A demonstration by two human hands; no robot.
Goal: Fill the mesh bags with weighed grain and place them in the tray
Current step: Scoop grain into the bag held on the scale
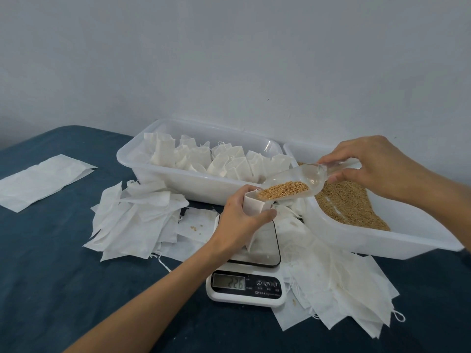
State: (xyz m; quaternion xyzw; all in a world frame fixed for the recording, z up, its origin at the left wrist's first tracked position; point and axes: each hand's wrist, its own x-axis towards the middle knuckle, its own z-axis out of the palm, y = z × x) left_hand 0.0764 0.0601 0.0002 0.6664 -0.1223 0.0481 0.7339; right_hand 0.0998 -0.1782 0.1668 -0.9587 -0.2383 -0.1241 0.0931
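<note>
We are well into the job, judging by the tray (163,171) at centre frame, just above the scale: it already holds a good dozen or so filled mesh bags (219,161) standing in rows, with some room left at its left end. Our left hand (242,212) has its fingers curled round an open mesh bag (252,203), held upright over the scale (254,271) platform at lower centre; whether the bag bottom rests on the platform we cannot tell. Our right hand (374,164), at right of centre, pinches the handle of a clear scoop (293,182), which is tilted down with its lip at the bag mouth and a load of grain (283,190) sitting in it, so this bag is mid-fill. The display shows a reading, though the digits are too faint to trust. The grain bin (382,238) at the right edge still holds plenty. Much is left, we judge: loose heaps of empty bags (137,220) lie left of the scale and below right of it, and a flat stack (40,182) waits at the far left
</note>
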